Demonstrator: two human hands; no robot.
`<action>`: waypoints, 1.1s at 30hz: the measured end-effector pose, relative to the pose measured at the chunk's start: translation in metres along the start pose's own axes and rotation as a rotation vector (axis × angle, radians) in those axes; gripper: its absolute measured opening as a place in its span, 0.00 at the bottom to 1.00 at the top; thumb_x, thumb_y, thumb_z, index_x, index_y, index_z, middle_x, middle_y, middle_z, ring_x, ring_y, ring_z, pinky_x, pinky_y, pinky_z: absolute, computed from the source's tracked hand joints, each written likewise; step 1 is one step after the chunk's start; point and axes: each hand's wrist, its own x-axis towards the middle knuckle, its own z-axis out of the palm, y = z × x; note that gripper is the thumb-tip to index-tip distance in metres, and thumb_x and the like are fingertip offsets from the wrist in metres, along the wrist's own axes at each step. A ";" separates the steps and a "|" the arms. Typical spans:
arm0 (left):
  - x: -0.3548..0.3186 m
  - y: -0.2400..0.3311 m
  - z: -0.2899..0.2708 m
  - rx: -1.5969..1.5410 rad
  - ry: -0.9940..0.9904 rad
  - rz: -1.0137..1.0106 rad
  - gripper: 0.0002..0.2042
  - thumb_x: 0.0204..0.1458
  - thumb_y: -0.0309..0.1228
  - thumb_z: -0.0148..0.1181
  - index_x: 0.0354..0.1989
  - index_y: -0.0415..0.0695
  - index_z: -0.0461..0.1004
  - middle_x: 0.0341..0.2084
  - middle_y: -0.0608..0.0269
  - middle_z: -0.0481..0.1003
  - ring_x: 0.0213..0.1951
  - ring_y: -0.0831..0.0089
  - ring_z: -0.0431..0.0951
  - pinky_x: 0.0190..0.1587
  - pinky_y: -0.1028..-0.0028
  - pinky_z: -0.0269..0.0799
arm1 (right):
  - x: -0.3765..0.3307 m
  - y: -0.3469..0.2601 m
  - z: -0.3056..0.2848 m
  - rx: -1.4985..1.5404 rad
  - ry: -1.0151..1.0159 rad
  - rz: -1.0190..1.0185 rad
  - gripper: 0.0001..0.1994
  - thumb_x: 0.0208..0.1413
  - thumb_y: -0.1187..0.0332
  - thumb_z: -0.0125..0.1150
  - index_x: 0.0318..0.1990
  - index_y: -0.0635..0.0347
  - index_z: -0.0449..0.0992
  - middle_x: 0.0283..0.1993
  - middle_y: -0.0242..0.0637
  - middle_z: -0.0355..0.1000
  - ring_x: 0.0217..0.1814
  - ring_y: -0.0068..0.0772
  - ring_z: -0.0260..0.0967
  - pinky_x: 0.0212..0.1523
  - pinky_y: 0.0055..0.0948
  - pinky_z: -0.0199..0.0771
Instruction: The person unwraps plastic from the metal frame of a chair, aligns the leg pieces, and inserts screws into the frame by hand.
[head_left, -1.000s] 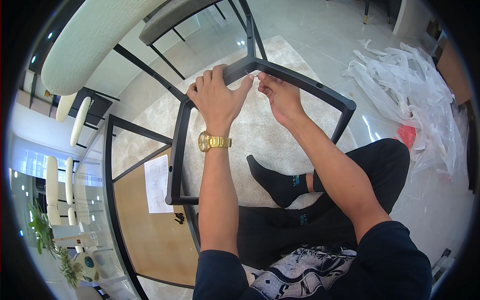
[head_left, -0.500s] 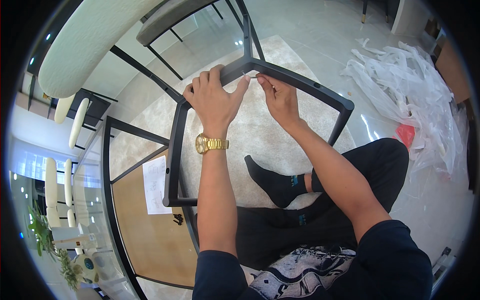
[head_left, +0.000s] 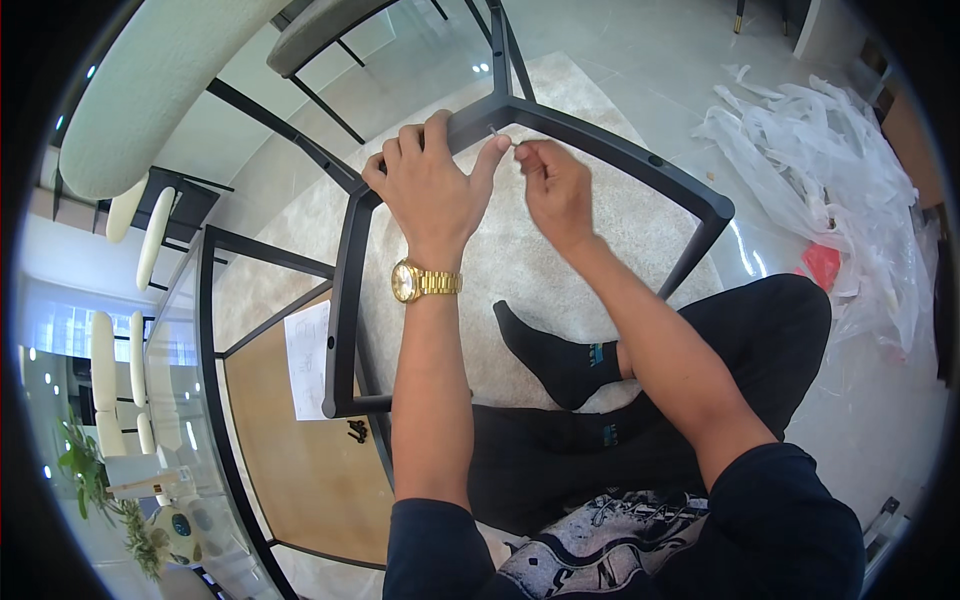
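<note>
A black metal frame [head_left: 610,146] with angled bars stands tilted in front of me. My left hand [head_left: 430,195], with a gold watch [head_left: 426,283] on its wrist, curls its fingers over the bar left of the upper corner. Its thumb points toward that corner. Just to the right, my right hand [head_left: 558,195] is closed in a pinch on a thin hex key [head_left: 515,143]. The key's end is near a small metal fastener [head_left: 492,130] under the corner, partly hidden by my left thumb.
On a brown panel [head_left: 300,480] at the left lie a paper sheet [head_left: 308,360] and several black screws [head_left: 357,431]. Crumpled plastic film [head_left: 820,170] covers the floor at the right. A grey-seated chair [head_left: 330,35] stands beyond the frame. My socked foot [head_left: 560,365] rests on the pale rug [head_left: 480,270].
The frame's right corner has shifted slightly rightward in view. My right fingers have turned a little with the hex key, which now shows less. My left hand stays on the bar.
</note>
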 end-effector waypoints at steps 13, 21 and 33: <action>0.008 0.001 -0.010 -0.072 -0.149 -0.020 0.32 0.51 0.60 0.63 0.51 0.43 0.77 0.40 0.55 0.76 0.45 0.58 0.73 0.55 0.53 0.54 | -0.032 -0.047 0.061 0.395 0.125 0.493 0.16 0.70 0.67 0.48 0.32 0.67 0.75 0.22 0.41 0.71 0.24 0.29 0.68 0.29 0.33 0.68; 0.032 0.000 -0.033 -0.042 -0.544 -0.117 0.33 0.54 0.62 0.58 0.55 0.44 0.75 0.46 0.46 0.78 0.51 0.48 0.76 0.56 0.47 0.62 | -0.020 -0.085 0.055 0.864 -0.015 0.733 0.12 0.71 0.65 0.49 0.41 0.66 0.74 0.39 0.31 0.73 0.41 0.17 0.68 0.41 0.23 0.68; 0.069 -0.018 -0.053 -0.639 -1.008 -0.431 0.28 0.64 0.55 0.50 0.53 0.40 0.76 0.39 0.51 0.82 0.36 0.60 0.84 0.43 0.60 0.79 | 0.015 -0.112 0.035 1.299 -0.143 1.011 0.10 0.69 0.68 0.47 0.50 0.63 0.71 0.48 0.36 0.73 0.45 0.31 0.72 0.49 0.35 0.72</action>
